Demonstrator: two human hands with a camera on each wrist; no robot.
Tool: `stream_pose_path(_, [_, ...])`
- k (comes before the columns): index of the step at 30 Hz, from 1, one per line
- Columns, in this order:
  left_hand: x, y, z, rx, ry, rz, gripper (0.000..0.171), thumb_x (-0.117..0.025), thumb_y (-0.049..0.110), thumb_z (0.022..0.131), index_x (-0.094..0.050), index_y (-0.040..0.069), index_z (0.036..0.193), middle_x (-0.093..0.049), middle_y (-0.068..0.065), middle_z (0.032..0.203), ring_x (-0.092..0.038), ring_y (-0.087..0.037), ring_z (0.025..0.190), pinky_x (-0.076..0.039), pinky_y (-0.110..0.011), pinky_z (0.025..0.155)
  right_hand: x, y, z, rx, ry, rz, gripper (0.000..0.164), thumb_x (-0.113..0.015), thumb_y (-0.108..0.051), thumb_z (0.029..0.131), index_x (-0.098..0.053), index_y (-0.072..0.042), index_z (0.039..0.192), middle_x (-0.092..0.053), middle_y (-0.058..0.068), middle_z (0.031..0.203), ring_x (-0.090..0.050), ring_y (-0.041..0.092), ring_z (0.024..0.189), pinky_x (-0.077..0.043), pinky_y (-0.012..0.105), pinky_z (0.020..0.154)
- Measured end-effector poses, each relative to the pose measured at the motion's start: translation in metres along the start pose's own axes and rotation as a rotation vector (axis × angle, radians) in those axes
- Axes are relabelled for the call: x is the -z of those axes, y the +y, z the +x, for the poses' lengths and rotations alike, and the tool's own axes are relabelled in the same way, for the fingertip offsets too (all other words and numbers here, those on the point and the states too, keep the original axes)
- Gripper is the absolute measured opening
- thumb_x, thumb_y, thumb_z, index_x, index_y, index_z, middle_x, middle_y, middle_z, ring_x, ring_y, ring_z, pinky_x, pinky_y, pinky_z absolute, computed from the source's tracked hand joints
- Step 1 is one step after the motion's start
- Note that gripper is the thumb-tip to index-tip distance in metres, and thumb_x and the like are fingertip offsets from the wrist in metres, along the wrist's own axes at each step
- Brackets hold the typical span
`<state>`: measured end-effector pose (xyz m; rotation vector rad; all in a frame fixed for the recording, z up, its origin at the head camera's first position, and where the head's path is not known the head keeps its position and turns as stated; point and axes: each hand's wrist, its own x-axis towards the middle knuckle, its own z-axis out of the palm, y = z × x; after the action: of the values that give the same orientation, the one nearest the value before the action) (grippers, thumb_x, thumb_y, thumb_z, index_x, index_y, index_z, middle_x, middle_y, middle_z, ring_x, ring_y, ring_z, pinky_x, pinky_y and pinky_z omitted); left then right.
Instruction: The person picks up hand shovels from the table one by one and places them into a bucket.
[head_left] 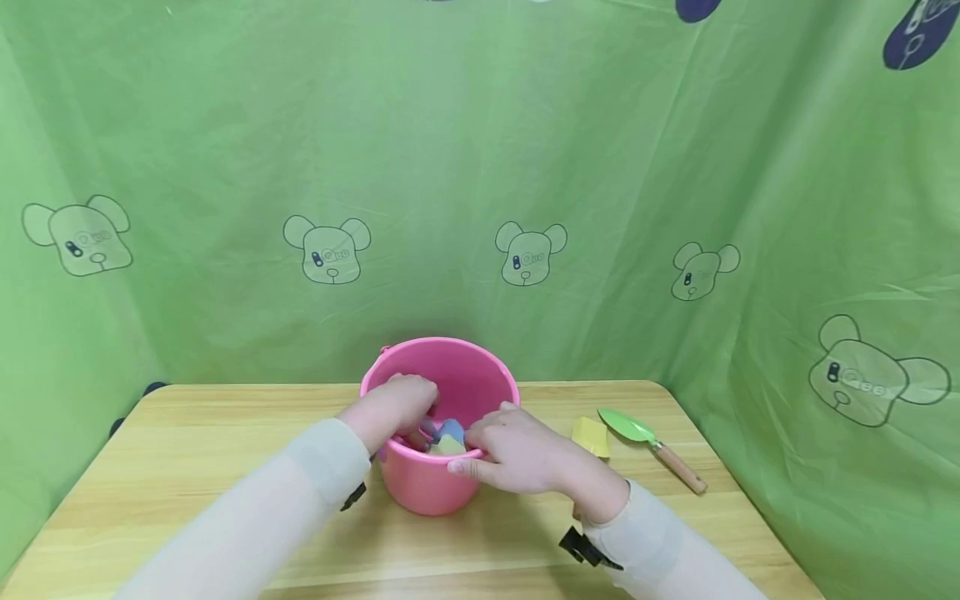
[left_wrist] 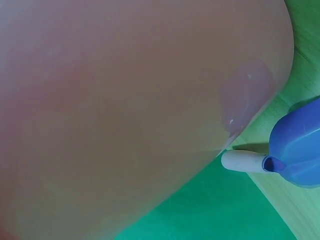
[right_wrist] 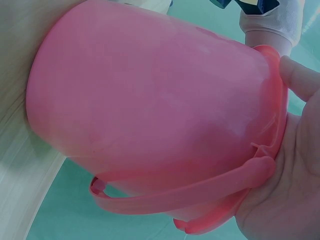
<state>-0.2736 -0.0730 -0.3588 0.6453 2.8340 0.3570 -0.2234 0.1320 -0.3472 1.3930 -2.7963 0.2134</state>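
the right hand (head_left: 517, 450) grips the near right rim of the bucket (head_left: 427, 487), thumb outside, fingers curled over. the left hand (head_left: 401, 404) reaches inside the bucket; its fingers are mostly hidden, so i cannot tell their hold. the bucket stands upright on the table (head_left: 225, 467), a blue piece (head_left: 451, 428) within. right of it lie a yellow cup (head_left: 591, 436) and trowel (head_left: 664, 454); green cloth (head_left: 435, 167) hangs behind.
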Motion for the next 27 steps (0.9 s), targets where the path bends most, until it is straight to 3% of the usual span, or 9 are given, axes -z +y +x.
stream_pose_path(7, [0.0012,-0.0008,-0.0002,0.018,-0.017,0.014,0.032,-0.09,0.019,0.074,-0.067,0.009,0.093,-0.061,0.002,0.082,-0.061,-0.016,0.082,-0.054,-0.033,0.077,0.0004,-0.0001,0.0001,0.001,0.0,-0.008,0.044,-0.051,-0.057,0.099,-0.049,-0.024,0.07,-0.042,-0.013,0.065,-0.041,0.008,0.065,-0.035,0.032,0.078])
stream_pose_path(14, [-0.0017,-0.0027,0.0011,-0.021,0.01,0.052,0.032,-0.091,0.022,0.073,-0.067,0.008,0.088,-0.062,0.002,0.076,-0.062,-0.016,0.076,-0.054,-0.033,0.076,0.0001,-0.0002,0.0003,-0.003,-0.004,-0.008,0.043,-0.052,-0.057,0.099,-0.049,-0.025,0.07,-0.042,-0.012,0.065,-0.042,0.008,0.065,-0.036,0.032,0.079])
stream_pose_path(21, [0.0003,-0.0013,-0.0024,0.02,-0.011,-0.003,0.032,-0.09,0.021,0.075,-0.066,0.009,0.092,-0.061,0.001,0.082,-0.06,-0.016,0.08,-0.054,-0.032,0.076,0.0003,-0.0008,0.0006,-0.003,-0.008,-0.004,0.043,-0.052,-0.056,0.099,-0.049,-0.024,0.07,-0.043,-0.012,0.065,-0.042,0.008,0.065,-0.036,0.032,0.079])
stream_pose_path(27, [0.0011,-0.0006,-0.0032,0.014,-0.01,-0.038,0.03,-0.089,0.017,0.075,-0.066,0.008,0.092,-0.062,0.0,0.083,-0.06,-0.015,0.079,-0.054,-0.032,0.076,-0.0003,0.0001,0.0,-0.005,-0.003,-0.005,0.044,-0.052,-0.056,0.099,-0.049,-0.024,0.069,-0.042,-0.012,0.064,-0.041,0.008,0.064,-0.035,0.032,0.078])
